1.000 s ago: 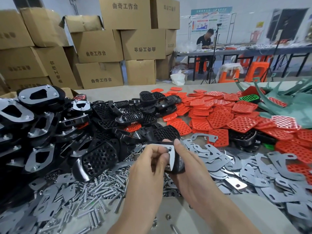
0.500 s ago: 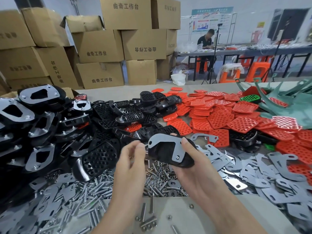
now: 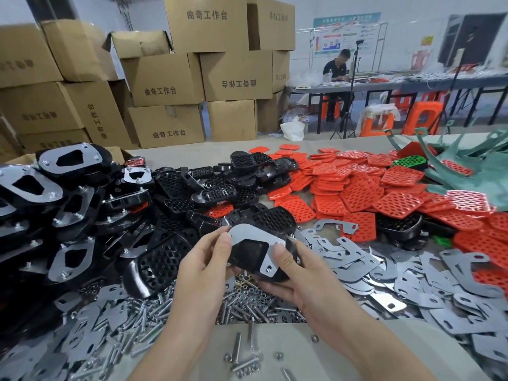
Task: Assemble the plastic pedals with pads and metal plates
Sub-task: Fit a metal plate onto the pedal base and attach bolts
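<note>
Left hand [image 3: 203,266] and right hand [image 3: 301,276] fingers clasp a black pedal [image 3: 248,253] — grey metal plate [image 3: 255,234] atop.

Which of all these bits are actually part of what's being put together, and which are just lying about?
In the job: black pedal and metal plate held in the left hand and right hand; red pads; loose plates; bolts.
Lying about: cardboard boxes, green plastic pieces, orange stools, white bag.

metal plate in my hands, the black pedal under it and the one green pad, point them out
metal plate [image 3: 254,232]: head view, on its upper band.
black pedal [image 3: 246,254]: head view, on its body seen through the plate's cutout.
green pad [image 3: 411,161]: head view, on its perforated face.
</note>
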The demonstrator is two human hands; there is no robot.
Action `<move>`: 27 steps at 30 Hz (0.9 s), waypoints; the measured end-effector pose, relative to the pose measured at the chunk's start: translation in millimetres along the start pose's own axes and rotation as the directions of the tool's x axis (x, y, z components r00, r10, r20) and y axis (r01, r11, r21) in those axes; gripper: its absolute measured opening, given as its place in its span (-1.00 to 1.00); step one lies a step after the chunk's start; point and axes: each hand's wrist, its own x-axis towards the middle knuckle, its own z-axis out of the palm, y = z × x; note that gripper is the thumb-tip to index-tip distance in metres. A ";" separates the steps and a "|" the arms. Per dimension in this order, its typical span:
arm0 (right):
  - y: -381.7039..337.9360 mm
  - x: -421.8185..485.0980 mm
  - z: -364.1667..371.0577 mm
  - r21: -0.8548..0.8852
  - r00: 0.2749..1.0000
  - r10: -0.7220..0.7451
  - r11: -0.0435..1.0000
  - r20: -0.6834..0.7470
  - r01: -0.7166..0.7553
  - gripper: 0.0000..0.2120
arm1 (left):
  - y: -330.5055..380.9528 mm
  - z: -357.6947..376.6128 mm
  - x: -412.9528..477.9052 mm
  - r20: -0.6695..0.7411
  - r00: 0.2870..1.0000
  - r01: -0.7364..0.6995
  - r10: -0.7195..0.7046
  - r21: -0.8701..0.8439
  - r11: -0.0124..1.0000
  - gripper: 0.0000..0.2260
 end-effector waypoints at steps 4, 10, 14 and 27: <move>0.3 0.2 -0.4 -0.046 0.999 -0.004 0.999 -0.048 0.002 -0.71 | -0.5 -0.5 1.5 0.001 0.999 0.032 -0.032 -0.038 0.999 -0.80; 1.8 1.8 -2.9 -0.017 0.999 0.031 0.999 -0.042 -0.032 -0.77 | 0.2 -2.0 2.2 0.030 0.998 0.053 -0.051 -0.069 0.996 -0.78; 2.1 2.5 -4.9 0.000 0.999 0.038 0.999 -0.020 -0.038 -0.74 | -0.3 -2.9 2.8 -0.002 1.000 -0.003 0.003 -0.009 1.000 -0.83; 4.8 2.8 -4.1 -0.078 0.999 0.030 0.996 -0.011 -0.031 -0.81 | 6.5 -6.0 2.1 0.043 0.998 0.043 -0.039 -0.097 0.994 -0.69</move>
